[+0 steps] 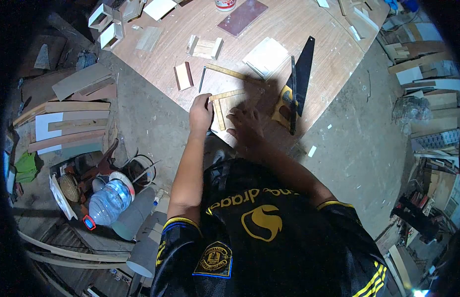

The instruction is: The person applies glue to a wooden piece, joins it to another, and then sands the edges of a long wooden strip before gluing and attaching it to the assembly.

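At frame centre, the left hand (201, 113) is gripping the thin wooden slat frame (221, 105), its upright strip running away up-frame; the right hand (246, 124) is lying flat and unclenched just right of it.

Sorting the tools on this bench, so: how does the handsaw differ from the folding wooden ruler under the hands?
The handsaw has a broad black blade tapering to a point and a yellow handle; the folding ruler is thin, pale wood. The handsaw lies straight, while the folding ruler is bent into angled sections. The left hand and right hand rest at the folding ruler; neither touches the handsaw. Both lie flat on the wooden table.
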The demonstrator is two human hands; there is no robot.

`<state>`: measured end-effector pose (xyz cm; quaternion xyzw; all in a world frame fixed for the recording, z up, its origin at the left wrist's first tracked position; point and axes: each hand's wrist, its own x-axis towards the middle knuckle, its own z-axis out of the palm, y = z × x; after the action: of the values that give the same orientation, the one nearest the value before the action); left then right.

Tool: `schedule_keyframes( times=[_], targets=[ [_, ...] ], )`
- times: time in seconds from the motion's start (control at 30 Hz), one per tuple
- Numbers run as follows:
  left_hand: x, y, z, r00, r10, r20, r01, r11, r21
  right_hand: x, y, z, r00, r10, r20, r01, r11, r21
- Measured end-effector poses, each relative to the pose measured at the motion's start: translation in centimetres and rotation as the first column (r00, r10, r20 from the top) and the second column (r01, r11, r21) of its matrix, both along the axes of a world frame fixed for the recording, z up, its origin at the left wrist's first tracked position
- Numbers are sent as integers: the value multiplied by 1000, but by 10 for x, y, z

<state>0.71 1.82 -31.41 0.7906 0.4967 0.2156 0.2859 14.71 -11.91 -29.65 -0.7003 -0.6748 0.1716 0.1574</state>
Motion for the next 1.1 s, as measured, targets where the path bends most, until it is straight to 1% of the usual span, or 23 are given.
schedule_keyframes(
  times=[0.1,0.2,0.23,0.27,0.3,0.33,0.4,0.43,0.47,0.5,0.53,0.6,0.67,0.73,0.77,0.8,0.83,0.87,0.9,0.93,1.0,1.03,1.1],
  targets=[
    [0,-6,7,996,66,52,-62,994,-87,0,-1,-6,998,-5,-62,4,1000,-10],
    [-12,-17,-1,987,102,123,-100,995,-29,0,-1,-11,999,-4,-43,4,1000,5],
    [-16,-27,2,984,98,151,-91,994,-51,2,-1,-10,999,1,-43,-1,1000,7],
    [-21,-41,5,979,96,177,-84,994,-74,3,-2,-8,998,-4,-70,0,998,-55],
    [-24,-53,7,974,110,198,-77,983,-164,1,-2,-4,995,-8,-98,-4,993,-119],
    [-32,-62,-3,984,37,172,-22,996,-86,-2,2,18,995,4,-104,-16,993,-119],
    [-36,-78,3,988,67,141,-44,986,-161,-8,12,74,997,-40,-73,32,994,-104],
    [-38,-82,3,989,59,136,-37,987,-156,-8,6,40,997,-23,-79,14,994,-108],
    [-38,-84,4,988,79,131,-57,984,-168,-2,-5,-21,990,127,-55,-123,990,65],
    [-38,-84,2,988,74,133,-52,985,-162,-3,1,-22,964,267,-7,-258,937,235],
    [-39,-85,0,988,67,137,-45,987,-157,-6,2,-22,959,283,-10,-273,934,232],
    [-42,-87,-3,990,59,127,-40,989,-143,-7,7,-4,964,218,152,-247,947,206],
    [-43,-88,-14,991,42,124,-26,991,-128,-8,9,12,968,180,172,-208,965,159],
    [-44,-95,-50,921,180,345,-55,937,-344,-8,7,11,971,138,197,-162,980,114],
    [-46,-99,-65,643,540,543,4,706,-708,-9,4,0,979,35,200,-60,991,122],
    [-47,-98,-60,638,544,545,3,706,-708,-9,3,-6,977,-69,201,43,990,132],
    [-48,-95,-49,866,209,454,-42,935,-351,-9,5,1,977,-64,204,37,990,133],
    [-49,-92,-39,983,-73,171,64,996,56,-8,7,9,982,20,189,-52,984,170],
    [-49,-93,-35,982,-69,176,59,997,57,-8,8,16,979,103,177,-139,968,207],
    [-47,-94,-31,988,-36,153,35,999,8,-9,8,17,978,106,181,-143,968,207],
    [-46,-97,-23,991,-5,131,10,999,-40,-12,8,18,991,-31,129,21,996,85],
    [-45,-97,-19,989,-1,151,7,999,-43,-13,8,18,991,-32,132,21,996,86],
    [-44,-97,-19,985,1,174,7,999,-45,-12,9,13,967,36,253,-100,965,244]
  ],
)
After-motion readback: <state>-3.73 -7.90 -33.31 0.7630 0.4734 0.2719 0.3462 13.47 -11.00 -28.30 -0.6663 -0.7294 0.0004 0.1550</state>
